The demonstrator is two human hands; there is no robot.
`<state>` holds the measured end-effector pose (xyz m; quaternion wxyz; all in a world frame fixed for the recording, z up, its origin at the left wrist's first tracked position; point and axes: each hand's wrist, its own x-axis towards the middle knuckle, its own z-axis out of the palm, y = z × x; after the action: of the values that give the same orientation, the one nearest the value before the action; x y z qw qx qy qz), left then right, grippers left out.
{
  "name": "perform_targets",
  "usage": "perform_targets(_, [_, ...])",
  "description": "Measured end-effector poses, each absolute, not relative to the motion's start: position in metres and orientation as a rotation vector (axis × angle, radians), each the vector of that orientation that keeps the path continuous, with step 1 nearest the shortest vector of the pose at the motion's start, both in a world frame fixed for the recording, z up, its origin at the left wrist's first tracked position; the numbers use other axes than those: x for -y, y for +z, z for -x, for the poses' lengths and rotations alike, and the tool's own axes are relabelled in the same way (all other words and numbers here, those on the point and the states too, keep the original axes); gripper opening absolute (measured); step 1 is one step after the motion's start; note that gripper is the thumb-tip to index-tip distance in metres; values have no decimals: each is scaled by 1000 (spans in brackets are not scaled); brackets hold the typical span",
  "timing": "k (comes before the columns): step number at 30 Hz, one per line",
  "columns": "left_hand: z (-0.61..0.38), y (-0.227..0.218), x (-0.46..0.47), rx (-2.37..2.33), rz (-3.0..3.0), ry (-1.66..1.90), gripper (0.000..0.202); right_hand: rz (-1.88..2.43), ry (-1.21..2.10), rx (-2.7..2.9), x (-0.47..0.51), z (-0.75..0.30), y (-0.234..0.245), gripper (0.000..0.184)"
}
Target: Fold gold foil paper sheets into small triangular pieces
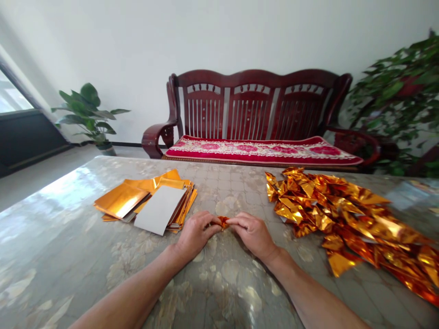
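Note:
Between my two hands is a small folded piece of gold foil paper (223, 222), mostly covered by the fingers. My left hand (199, 230) pinches its left end, closed on it. At the other end, the thumb and fingers of my right hand (253, 233) are closed on the same piece. Just left of my left hand lies a loose stack of flat gold foil sheets (125, 197), with a grey-white sheet (160, 209) face up on top. A large heap of folded gold foil pieces (318, 205) spreads over the table to the right of my right hand.
The table (226, 292) has a glossy, flower-patterned cover. Behind its far edge stands a dark red wooden bench (252, 107) with a red floral cushion (260, 150). A clear plastic bag (413, 194) lies at the far right. Potted plants (91, 114) flank the bench.

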<state>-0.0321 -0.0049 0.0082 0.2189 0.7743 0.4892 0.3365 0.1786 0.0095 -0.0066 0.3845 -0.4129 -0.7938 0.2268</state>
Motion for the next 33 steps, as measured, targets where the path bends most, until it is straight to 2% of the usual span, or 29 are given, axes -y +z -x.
perform_targets(2, [33, 11, 5, -1328, -2146, 896, 13, 1066, 587, 2017, -10, -179, -8, 23])
perform_targets(8, [39, 14, 3, -1168, -2252, 824, 48, 1099, 622, 1971, -13, -180, -9, 23])
perform_targets(11, [41, 12, 1, -1112, -2241, 796, 57, 1095, 640, 1958, -14, -180, -7, 21])
perform_targets(13, [42, 12, -1, -1105, -2213, 778, 54, 1086, 641, 1957, -15, -180, -7, 20])
perform_targets(18, [42, 8, -1, -1128, -2125, 804, 31, 1072, 614, 1985, -17, -180, -8, 19])
perform_targets(27, [40, -2, -1, -1280, -2010, 956, 12, 1026, 532, 2055, -13, -182, -5, 21])
perform_targets(33, [40, -1, -1, -1253, -2088, 954, 9, 1042, 441, 2113, -13, -183, -5, 23])
